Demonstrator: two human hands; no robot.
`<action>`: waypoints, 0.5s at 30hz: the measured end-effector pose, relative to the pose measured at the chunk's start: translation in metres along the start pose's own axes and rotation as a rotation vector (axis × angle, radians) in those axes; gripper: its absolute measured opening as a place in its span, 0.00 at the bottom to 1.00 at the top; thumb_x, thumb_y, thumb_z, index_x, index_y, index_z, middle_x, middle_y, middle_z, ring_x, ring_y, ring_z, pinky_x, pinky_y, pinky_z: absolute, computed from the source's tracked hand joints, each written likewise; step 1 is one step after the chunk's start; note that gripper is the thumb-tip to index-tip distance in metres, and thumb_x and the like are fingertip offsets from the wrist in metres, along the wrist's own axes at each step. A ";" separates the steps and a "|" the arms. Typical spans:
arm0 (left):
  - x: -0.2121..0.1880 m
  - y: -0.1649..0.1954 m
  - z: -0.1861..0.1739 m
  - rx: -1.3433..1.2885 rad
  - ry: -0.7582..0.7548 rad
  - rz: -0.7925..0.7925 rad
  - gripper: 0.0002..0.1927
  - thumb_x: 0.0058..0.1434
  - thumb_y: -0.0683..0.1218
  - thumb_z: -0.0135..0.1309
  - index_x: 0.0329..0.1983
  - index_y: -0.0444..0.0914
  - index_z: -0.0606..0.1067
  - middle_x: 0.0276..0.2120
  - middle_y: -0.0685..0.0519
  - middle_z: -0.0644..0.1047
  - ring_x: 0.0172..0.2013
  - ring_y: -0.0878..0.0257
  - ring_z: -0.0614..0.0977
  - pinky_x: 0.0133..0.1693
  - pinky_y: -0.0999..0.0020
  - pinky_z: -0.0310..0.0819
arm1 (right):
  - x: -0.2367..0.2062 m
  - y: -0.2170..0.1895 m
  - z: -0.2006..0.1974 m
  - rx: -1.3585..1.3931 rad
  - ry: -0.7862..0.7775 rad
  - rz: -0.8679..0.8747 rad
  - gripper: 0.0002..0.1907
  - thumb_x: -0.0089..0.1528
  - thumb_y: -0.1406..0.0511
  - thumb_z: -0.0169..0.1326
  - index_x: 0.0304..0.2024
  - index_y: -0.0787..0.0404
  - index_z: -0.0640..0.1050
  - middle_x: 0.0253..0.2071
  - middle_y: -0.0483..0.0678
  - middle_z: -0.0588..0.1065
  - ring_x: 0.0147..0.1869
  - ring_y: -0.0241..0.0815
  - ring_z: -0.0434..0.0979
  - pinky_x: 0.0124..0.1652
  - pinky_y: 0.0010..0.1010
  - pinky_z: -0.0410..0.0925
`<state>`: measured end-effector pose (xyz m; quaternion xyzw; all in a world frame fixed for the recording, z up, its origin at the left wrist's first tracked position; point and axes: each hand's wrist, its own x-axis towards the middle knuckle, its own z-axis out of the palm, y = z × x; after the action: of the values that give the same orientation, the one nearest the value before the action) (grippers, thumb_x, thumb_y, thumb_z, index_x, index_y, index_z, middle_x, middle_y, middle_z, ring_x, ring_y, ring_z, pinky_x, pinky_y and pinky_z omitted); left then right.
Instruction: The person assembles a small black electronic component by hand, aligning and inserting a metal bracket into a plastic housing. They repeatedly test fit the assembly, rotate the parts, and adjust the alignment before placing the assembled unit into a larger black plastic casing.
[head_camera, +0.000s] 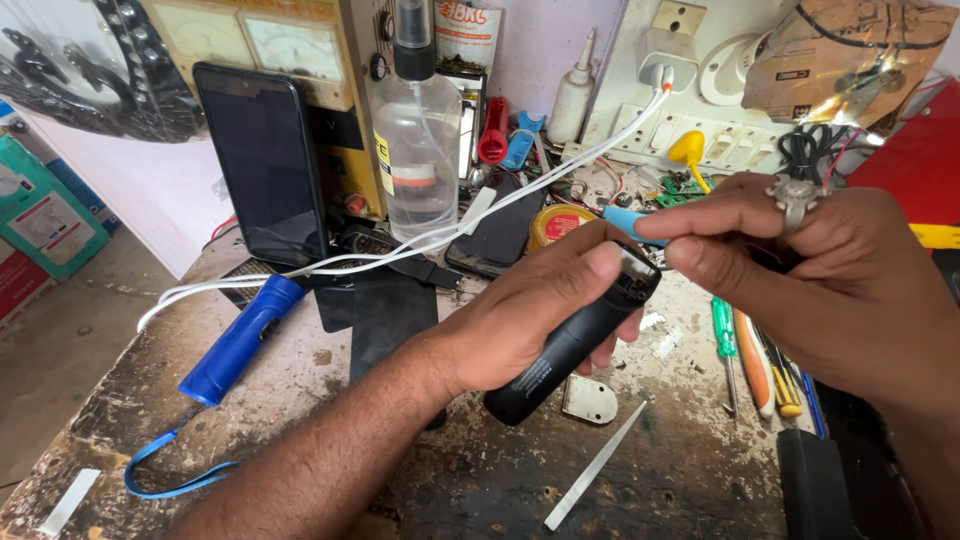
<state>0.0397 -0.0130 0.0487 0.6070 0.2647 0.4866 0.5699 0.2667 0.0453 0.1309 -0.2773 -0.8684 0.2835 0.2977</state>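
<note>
My left hand (520, 320) grips a black cylindrical device (570, 345), tilted with its open end up and to the right, over a worn workbench (480, 480). My right hand (800, 270), wearing a ring, pinches a tool with a light blue handle (625, 222) and holds it at the open top of the device. The tool's tip is hidden behind my fingers and the device's rim.
A blue torch (240, 340) with a strap lies at the left. A dark phone (265, 165) leans at the back beside a clear spray bottle (415, 150). White cables (400, 250) cross the bench. Screwdrivers (750, 360) lie to the right, a metal strip (595, 465) in front.
</note>
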 end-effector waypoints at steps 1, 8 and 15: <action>-0.001 0.001 0.000 0.001 -0.002 -0.004 0.35 0.71 0.70 0.35 0.58 0.36 0.67 0.39 0.51 0.76 0.34 0.66 0.79 0.38 0.68 0.80 | 0.001 0.000 -0.001 -0.013 -0.017 -0.038 0.12 0.64 0.70 0.58 0.49 0.64 0.85 0.30 0.45 0.75 0.35 0.31 0.70 0.32 0.25 0.61; -0.003 0.004 0.001 0.161 0.016 0.028 0.39 0.69 0.73 0.29 0.56 0.36 0.68 0.39 0.50 0.76 0.36 0.65 0.80 0.38 0.67 0.80 | 0.003 -0.003 0.001 -0.141 -0.084 -0.136 0.10 0.61 0.68 0.63 0.45 0.62 0.86 0.26 0.43 0.76 0.31 0.31 0.74 0.29 0.26 0.66; -0.005 0.006 0.005 0.450 0.118 0.219 0.40 0.73 0.72 0.25 0.60 0.35 0.67 0.44 0.47 0.77 0.44 0.60 0.81 0.46 0.63 0.77 | -0.001 -0.016 0.013 -0.485 0.022 -0.127 0.06 0.57 0.63 0.66 0.35 0.58 0.85 0.22 0.42 0.72 0.25 0.36 0.68 0.26 0.31 0.62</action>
<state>0.0409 -0.0209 0.0540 0.7140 0.3319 0.5089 0.3479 0.2539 0.0291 0.1325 -0.2883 -0.9235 0.0447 0.2491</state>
